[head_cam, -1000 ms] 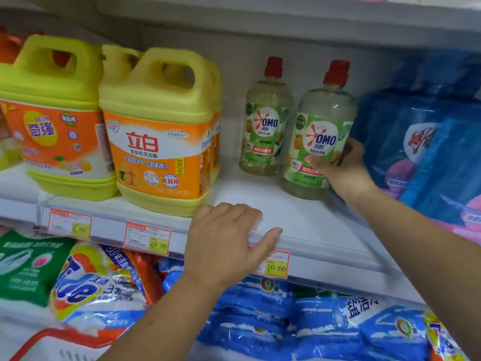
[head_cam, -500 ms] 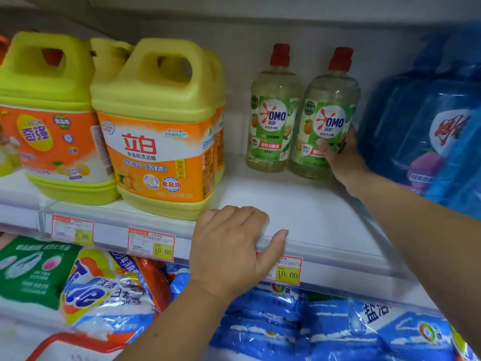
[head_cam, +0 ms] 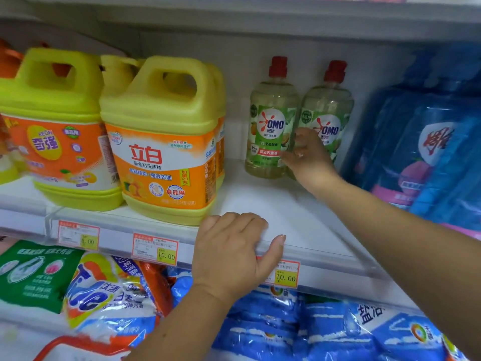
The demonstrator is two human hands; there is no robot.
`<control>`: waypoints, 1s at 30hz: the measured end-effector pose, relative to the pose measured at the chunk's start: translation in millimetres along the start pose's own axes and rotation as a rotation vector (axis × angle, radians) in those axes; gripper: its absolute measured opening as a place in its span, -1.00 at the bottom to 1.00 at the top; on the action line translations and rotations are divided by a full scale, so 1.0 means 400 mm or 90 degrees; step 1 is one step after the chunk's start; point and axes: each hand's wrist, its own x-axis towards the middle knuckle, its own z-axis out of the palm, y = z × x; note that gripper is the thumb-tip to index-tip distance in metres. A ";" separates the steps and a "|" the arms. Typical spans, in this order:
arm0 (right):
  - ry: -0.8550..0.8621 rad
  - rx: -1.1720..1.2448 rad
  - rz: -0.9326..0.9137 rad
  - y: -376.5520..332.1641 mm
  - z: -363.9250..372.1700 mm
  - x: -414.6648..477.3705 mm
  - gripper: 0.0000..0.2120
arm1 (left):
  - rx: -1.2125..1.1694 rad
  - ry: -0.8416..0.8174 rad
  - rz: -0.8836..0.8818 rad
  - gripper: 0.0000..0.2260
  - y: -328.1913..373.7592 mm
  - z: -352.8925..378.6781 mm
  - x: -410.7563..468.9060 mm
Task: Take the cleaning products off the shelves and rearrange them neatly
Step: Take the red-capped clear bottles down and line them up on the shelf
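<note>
At back of shelf (head_cam: 273, 204), right of centre: left OMO bottle (head_cam: 272, 126) and right OMO bottle (head_cam: 329, 110), both upright, red caps, green labels facing out, side by side, touching or nearly so. Right hand (head_cam: 309, 157) against lower front of right OMO bottle, hiding part of its label. Fingers bent, thumb reaching across foot of left OMO bottle. Blurred, so cannot tell whether gripping or only pressing. Forearm coming in over right front corner of shelf.

On front edge, about mid-width: left hand (head_cam: 234, 254), fingers curled over the lip, thumb stretched along the price rail, clasping the edge. Right price tag (head_cam: 286, 274), marked 10.00, just beside thumb and partly hidden by it.

Toward left half of shelf: yellow Liby jug (head_cam: 166, 152) close to front edge, orange label out, just left of left hand. Yellow Keon jug (head_cam: 57, 131) beside it toward left edge, touching or nearly so. More yellow jugs behind both, mostly hidden. Liby jug and left OMO bottle well apart.

At right end of shelf: blue refill pouches (head_cam: 426, 152), near right OMO bottle.

Along price rail: middle price tag (head_cam: 154, 248), 10.00, under Liby jug; left price tag (head_cam: 78, 237), 8.00, under Keon jug.

Below shelf: green bag (head_cam: 31, 277) at left, Tide bag (head_cam: 104, 295) next to it, blue bags (head_cam: 338, 332) under both forearms. Red rim at bottom left corner, unclear what.
</note>
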 end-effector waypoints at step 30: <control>0.051 0.123 0.110 -0.013 0.046 0.036 0.21 | 0.004 0.038 0.023 -0.58 -0.007 0.012 -0.004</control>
